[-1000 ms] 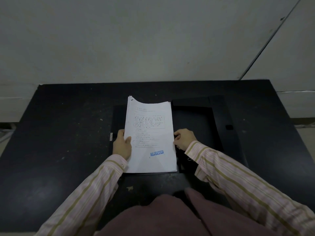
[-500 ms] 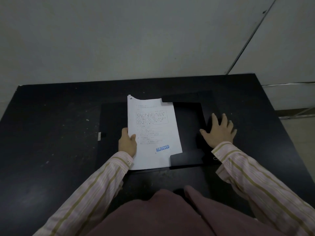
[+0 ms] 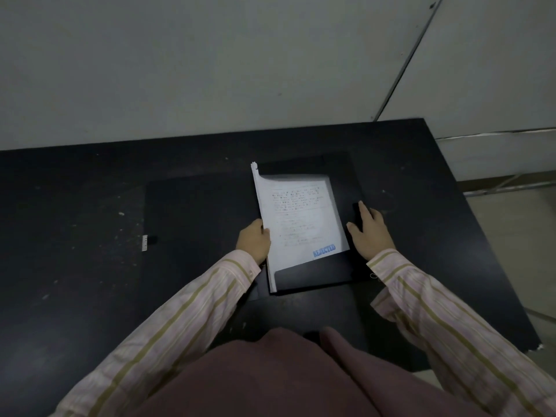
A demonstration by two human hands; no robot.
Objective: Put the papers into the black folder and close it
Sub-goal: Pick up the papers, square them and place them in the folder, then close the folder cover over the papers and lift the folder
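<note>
Papers (image 3: 301, 224) sit right in front of me, a white stack lying in the right half of the open black folder (image 3: 192, 218) on the dark table (image 3: 75, 281). My left hand (image 3: 253, 242) is at nine o'clock of the stack, fingers curled around its left edge, pinching the sheets about halfway down, and that edge is lifted a little so the layered pages show. My right hand (image 3: 371, 233) is at three o'clock of the stack, just beside its right edge, lying flat and spread on the folder's side flap (image 3: 352, 188), palm down, clasping nothing. At six o'clock, the folder's bottom flap (image 3: 313, 273) overlaps the lower end of the stack, cutting across just below the blue "REJECTED" stamp (image 3: 324, 250). At twelve o'clock, the far corner of the pages pokes up past the top flap. Off at nine o'clock, well apart from my left hand, the folder's other half lies flat and open, with a small pale label (image 3: 145, 242) at its outer edge. Both striped sleeves (image 3: 186, 311) reach in from six o'clock.
</note>
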